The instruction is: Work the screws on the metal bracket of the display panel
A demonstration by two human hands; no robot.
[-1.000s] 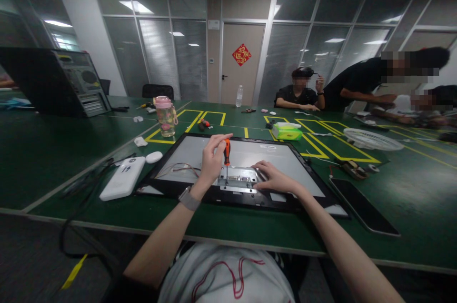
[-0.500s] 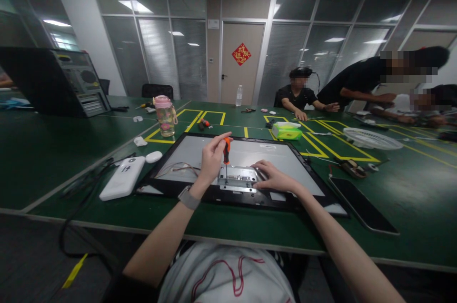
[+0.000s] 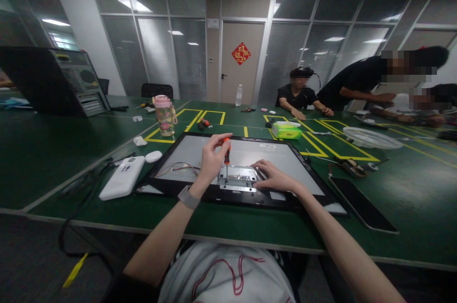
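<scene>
My left hand point(image 3: 213, 157) is closed around the orange-and-black handle of a screwdriver point(image 3: 227, 156), its index finger over the top end. Upright, the screwdriver's shaft points down at the left part of a silver metal bracket point(image 3: 233, 188), where a screw hole or screw sits; the exact tip contact is too small to tell. Thumb and fingers of my right hand point(image 3: 273, 176) grip the right end of the bracket. Beneath both hands lies a flat display panel point(image 3: 285, 155) with a black frame and a grey back. Thin wires point(image 3: 178, 166) run over it at the left.
A white power bank point(image 3: 122, 178) lies left of the panel, and a black phone-like slab point(image 3: 362, 204) right. Behind stand a pink-lidded bottle point(image 3: 164, 116), a green tissue pack point(image 3: 286, 130) and a computer case point(image 3: 53, 81). Other people point(image 3: 299, 91) are across the table.
My left fingers have shifted slightly around the screwdriver handle, the index finger now curling over its top. The right hand stays put. Across the table, a person's hand has lowered to the tabletop.
</scene>
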